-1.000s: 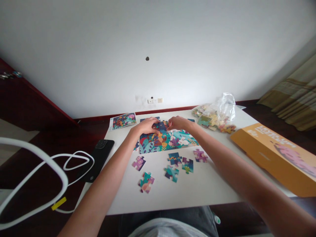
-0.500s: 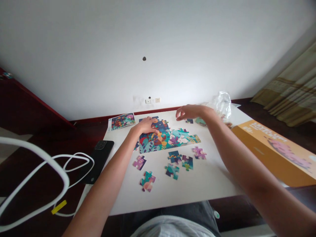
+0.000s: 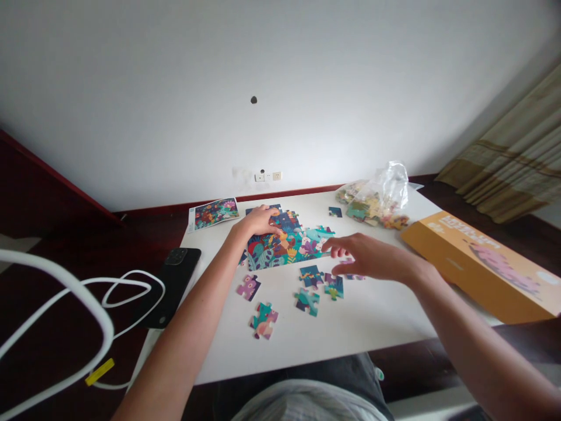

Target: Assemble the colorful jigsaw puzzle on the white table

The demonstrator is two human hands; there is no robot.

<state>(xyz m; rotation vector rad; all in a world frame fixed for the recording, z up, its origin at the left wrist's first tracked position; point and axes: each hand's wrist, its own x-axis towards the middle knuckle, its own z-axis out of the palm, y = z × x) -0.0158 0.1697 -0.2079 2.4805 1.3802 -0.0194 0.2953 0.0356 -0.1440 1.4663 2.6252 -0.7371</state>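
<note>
A partly built colourful jigsaw (image 3: 291,245) lies on a white table (image 3: 350,327). My left hand (image 3: 259,221) rests flat on the jigsaw's upper left part, fingers stretched out. My right hand (image 3: 362,258) hovers open just above the loose pieces at the jigsaw's lower right, fingers apart and nothing in it. Several loose pieces lie in front of the jigsaw: a purple one (image 3: 248,287), a teal and pink one (image 3: 264,321), a teal one (image 3: 307,301) and two dark blue ones (image 3: 311,276). One small piece (image 3: 335,211) lies alone behind the jigsaw.
A clear bag of pieces (image 3: 376,202) sits at the table's back right. An orange box (image 3: 477,266) lies along the right edge. A picture card (image 3: 214,212) lies at the back left, a black phone (image 3: 172,283) at the left edge, with white cable (image 3: 65,304) beyond.
My right hand left the jigsaw's top, swung out toward the bag, then came back down and nearer, over the loose pieces. My left hand stayed on the jigsaw.
</note>
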